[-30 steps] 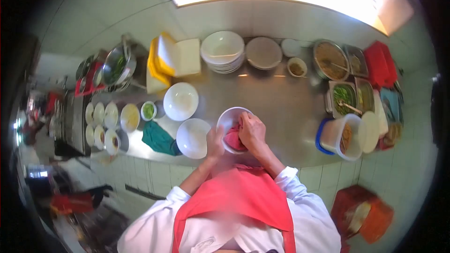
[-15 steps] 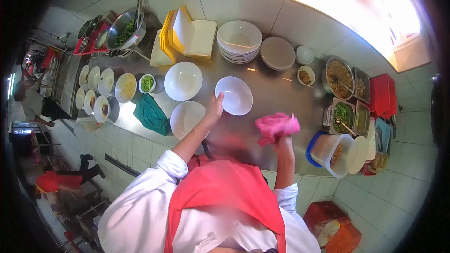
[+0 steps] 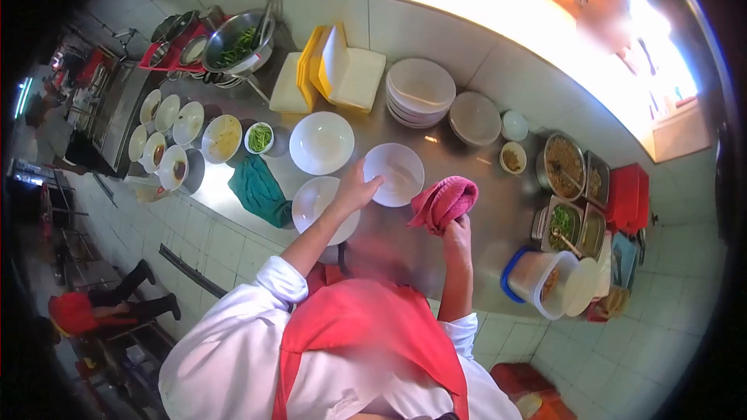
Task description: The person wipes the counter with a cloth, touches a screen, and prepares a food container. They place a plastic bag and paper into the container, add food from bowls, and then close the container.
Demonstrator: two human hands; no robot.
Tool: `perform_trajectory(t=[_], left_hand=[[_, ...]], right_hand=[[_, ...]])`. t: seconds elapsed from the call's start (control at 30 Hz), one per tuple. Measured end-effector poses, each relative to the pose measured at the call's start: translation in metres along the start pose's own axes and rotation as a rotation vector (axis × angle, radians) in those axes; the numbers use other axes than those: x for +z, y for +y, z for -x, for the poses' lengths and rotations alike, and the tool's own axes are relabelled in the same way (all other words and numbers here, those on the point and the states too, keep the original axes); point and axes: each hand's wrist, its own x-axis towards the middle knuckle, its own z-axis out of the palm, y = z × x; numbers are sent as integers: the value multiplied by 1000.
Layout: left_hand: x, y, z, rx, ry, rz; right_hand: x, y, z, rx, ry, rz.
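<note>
My left hand [image 3: 359, 190] grips a white bowl [image 3: 395, 174] by its left rim, thumb over the edge. The bowl is tipped so that its inside faces me. In my right hand [image 3: 457, 233] is a bunched pink cloth [image 3: 445, 201], close to the bowl's lower right side. Two more white bowls lie just left: one bowl [image 3: 322, 144] farther back, and a nearer bowl [image 3: 315, 206] partly covered by my left forearm. A green cloth [image 3: 258, 191] lies crumpled beside them on the steel counter [image 3: 486, 222].
Stacked bowls [image 3: 421, 85] and yellow-edged boards [image 3: 354, 78] stand along the wall. Several sauced bowls [image 3: 222, 138] fill the left end. On the right are a pan of minced food [image 3: 562, 163], chopped greens [image 3: 562, 222] and a plastic tub [image 3: 545, 284]. A person [image 3: 74, 315] is at far left.
My right hand has brought the pink cloth left, nearer the bowl. My left hand still holds the bowl. The view has shifted, and a person now shows at the bright window.
</note>
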Motion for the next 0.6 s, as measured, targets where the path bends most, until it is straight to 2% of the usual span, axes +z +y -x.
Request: perform_trajectory(t=[0.07,0.13,0.2,0.27,0.33,0.4,0.43,0.5,0.53,0.6], left_hand=[[-28,28,12,24,1,-108],[-56,44,6,-14,11,-88],[-85,43,-17,127,157,-69],[-114,47,-48,385,607,-140],[-148,57,-82,440,747,-215],[-165,47,-124,483,851,-340],[-173,44,-136,493,856,-327],[-190,42,-155,252,425,-255],[-194,40,-161,264,436,-247],[-198,35,-163,318,572,-276]], right_hand=[[12,-17,0,65,-77,-35],[20,-16,-5,20,-81,-7],[31,-23,-10,-31,-74,18],[40,-38,-6,-19,-116,43],[37,-36,-30,-26,-38,122],[43,-59,-53,-163,-116,334],[47,-72,-67,-176,-110,339],[59,-101,-98,-242,-251,221],[73,-117,-106,-259,-252,226],[116,-145,-112,-306,-102,262]])
